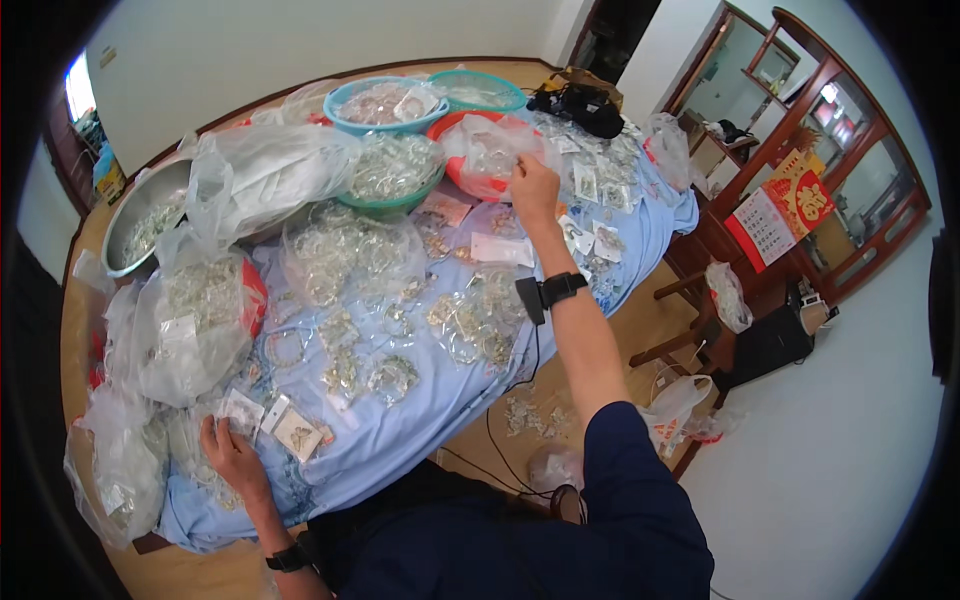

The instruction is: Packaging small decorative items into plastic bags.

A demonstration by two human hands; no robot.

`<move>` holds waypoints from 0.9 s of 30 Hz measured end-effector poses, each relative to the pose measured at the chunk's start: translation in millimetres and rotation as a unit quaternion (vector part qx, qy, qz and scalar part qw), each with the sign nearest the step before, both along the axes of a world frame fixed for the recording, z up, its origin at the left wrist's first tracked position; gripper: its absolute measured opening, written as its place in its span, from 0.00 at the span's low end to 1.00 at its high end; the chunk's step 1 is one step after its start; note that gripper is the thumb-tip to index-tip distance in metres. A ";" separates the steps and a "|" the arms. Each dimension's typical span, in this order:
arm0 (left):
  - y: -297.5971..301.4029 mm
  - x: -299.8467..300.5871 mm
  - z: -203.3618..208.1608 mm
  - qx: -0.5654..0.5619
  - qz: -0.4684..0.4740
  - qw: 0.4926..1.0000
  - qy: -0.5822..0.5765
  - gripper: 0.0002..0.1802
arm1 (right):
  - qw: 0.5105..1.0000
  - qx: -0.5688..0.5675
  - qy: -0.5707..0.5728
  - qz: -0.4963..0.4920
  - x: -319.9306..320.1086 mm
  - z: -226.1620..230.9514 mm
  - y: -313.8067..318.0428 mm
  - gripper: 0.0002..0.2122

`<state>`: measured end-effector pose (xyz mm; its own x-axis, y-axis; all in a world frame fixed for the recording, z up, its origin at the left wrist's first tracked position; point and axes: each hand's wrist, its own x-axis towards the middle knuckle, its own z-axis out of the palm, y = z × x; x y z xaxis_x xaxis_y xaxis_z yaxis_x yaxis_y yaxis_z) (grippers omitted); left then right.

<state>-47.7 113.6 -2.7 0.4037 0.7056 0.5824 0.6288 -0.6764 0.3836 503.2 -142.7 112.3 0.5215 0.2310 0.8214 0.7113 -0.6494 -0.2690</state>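
Observation:
My left hand (234, 462) is low over the near left of the table, its fingers closed at the edge of a small clear packet (242, 410). Beside that lies a white-carded packet (294, 432) with a gold-coloured piece in it. My right arm reaches across to a red basin (482, 183) lined with a translucent plastic bag (496, 147). Over the bag's right side, my right hand (536, 187) has its fingers pinched together; what is between them is too small to tell. Piles of small clear-wrapped, jewelry-like pieces (465, 325) lie between the hands.
A blue cloth (420, 420) covers the table. Around its far side stand a blue basin (345, 115), a green basin (400, 200), a teal basket (500, 90) and a metal bowl (122, 235). Stuffed plastic bags (190, 350) crowd the left. A wooden stool (690, 320) stands right.

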 end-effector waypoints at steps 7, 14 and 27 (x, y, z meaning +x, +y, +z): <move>1.2 4.3 -2.8 0.020 -0.010 1.000 -0.002 0.13 | 0.982 -0.187 -0.024 -0.018 21.2 9.1 10.3 0.08; 0.4 2.2 3.3 0.031 -0.004 1.000 0.000 0.13 | 0.956 -0.293 -0.015 -0.012 58.7 16.2 40.8 0.11; -2.0 3.1 8.8 0.034 -0.005 0.999 -0.011 0.13 | 0.984 -0.043 0.033 0.169 -90.9 10.0 45.1 0.11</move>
